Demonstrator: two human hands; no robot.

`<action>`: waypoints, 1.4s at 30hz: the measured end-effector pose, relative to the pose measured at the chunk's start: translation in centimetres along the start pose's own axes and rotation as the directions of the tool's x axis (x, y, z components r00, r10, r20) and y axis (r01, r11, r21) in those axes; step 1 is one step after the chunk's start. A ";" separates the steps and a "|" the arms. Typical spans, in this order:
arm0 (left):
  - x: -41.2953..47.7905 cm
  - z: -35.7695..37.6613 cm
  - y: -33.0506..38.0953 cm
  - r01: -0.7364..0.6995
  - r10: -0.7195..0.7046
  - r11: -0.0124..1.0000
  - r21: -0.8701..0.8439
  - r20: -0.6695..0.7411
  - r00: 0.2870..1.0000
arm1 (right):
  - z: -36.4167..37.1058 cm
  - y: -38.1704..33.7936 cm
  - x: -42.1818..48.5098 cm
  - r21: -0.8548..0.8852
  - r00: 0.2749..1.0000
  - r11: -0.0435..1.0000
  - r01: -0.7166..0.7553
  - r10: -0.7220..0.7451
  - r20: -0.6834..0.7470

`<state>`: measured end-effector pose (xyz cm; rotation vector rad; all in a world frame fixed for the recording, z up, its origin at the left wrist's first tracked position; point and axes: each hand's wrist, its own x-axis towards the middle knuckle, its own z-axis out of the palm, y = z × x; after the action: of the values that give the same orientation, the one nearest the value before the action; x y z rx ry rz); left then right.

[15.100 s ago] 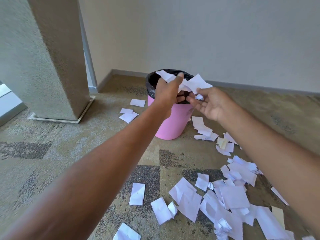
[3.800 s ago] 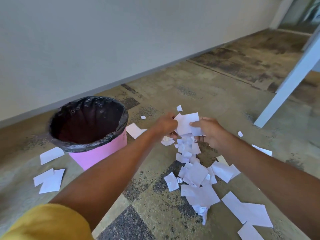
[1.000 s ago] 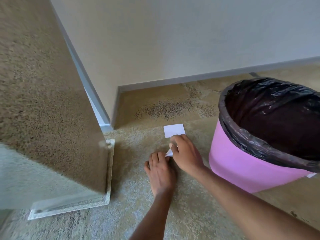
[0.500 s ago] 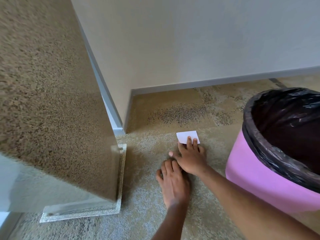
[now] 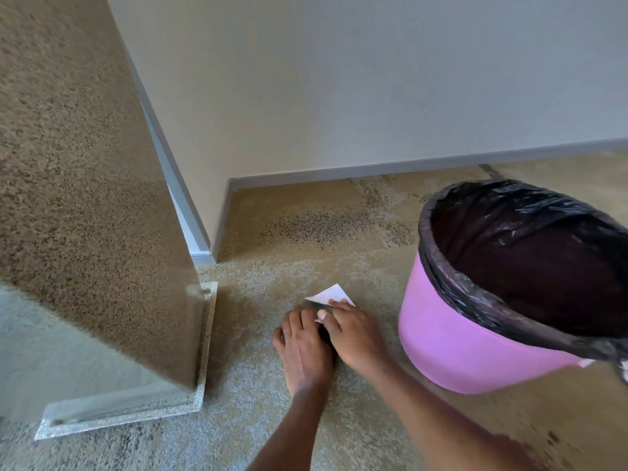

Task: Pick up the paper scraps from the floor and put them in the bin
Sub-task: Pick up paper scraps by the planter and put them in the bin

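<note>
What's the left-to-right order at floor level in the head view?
Textured pillar → left hand → right hand → pink bin. The paper scrap that the right hand pinches spans both hands, so it is left out of the order.

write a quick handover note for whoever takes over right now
Left hand: palm down on the carpet, fingers relaxed; anything beneath it is hidden.
Right hand: pinches the white paper scrap, one edge raised.
Bin: pink, black liner, upright just right of the hands; contents don't show.
Done: scrap gripped.
Left: lift it into the bin, then look for more scraps outside this view.
</note>
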<state>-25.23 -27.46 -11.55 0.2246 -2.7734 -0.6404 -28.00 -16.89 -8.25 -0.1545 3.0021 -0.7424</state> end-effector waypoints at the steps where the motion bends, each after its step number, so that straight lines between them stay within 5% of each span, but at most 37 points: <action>1: -0.1 -0.2 0.1 0.001 -0.002 1.000 -0.023 -0.017 1.000 | -0.4 0.1 -0.8 0.054 1.000 0.998 -0.012 0.012 -0.004; 8: -2.3 -1.4 0.5 -0.312 0.317 0.942 -0.127 0.022 0.948 | -3.0 1.4 -7.9 0.243 0.988 0.959 -0.143 0.152 -0.020; 12: -4.8 -1.5 1.1 -0.361 0.376 0.914 -0.185 0.052 0.925 | -3.3 3.6 -11.2 0.353 0.984 0.919 -0.175 0.177 0.026; 15: -7.6 -1.5 1.3 -0.258 0.293 0.900 -0.351 0.050 0.955 | -4.2 4.1 -13.8 0.487 0.978 0.850 -0.202 0.200 0.057; 20: -12.6 -3.6 3.6 0.056 0.055 0.774 -0.631 0.156 0.986 | -5.9 3.9 -19.2 0.769 0.937 0.574 -0.282 0.336 0.093; 28: -18.4 -10.2 10.0 0.508 -0.198 0.249 -0.825 0.470 0.860 | -11.9 1.9 -26.4 0.890 0.926 0.398 -0.221 0.372 0.063; 35: -17.9 -19.8 15.3 0.472 -0.137 0.029 -0.881 0.464 0.875 | -20.1 -2.2 -28.6 0.939 0.935 0.337 -0.063 0.350 -0.063; 42: -14.1 -28.5 21.7 0.350 0.119 0.076 -0.934 0.357 0.927 | -28.7 -4.4 -27.1 0.922 0.892 0.378 0.087 0.382 -0.241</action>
<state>-4.93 -16.69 19.30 -0.0045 -1.7742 -2.6662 -2.68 -4.58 19.70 0.3884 2.2624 -2.5360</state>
